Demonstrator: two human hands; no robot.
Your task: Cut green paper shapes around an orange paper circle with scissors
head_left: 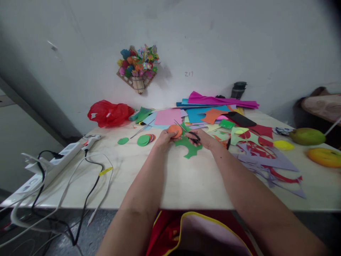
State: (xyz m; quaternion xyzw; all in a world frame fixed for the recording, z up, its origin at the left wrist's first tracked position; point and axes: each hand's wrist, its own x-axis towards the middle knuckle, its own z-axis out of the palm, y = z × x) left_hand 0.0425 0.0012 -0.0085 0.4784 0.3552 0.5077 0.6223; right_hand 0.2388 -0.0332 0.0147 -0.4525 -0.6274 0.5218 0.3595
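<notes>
Near the middle of the table, my left hand [168,136] pinches a round orange paper disc [175,131]. Just right of it, my right hand [199,137] holds black-handled scissors [193,136], their blades pointing up and left toward the disc. A green sheet with curved cut-outs [189,147] lies under and between the hands. To the left rest a stack of green circles [143,140] with orange and other discs beside it, a single green circle [123,141] and a thin metallic tool [141,129].
A red plastic bag [110,113] is at the back left, a white power strip [54,165] with cables at the left edge. Coloured sheets [168,117] lie behind the hands. Purple and red scraps [269,161], a black phone-like slab [241,119] and mangoes [307,136] are right.
</notes>
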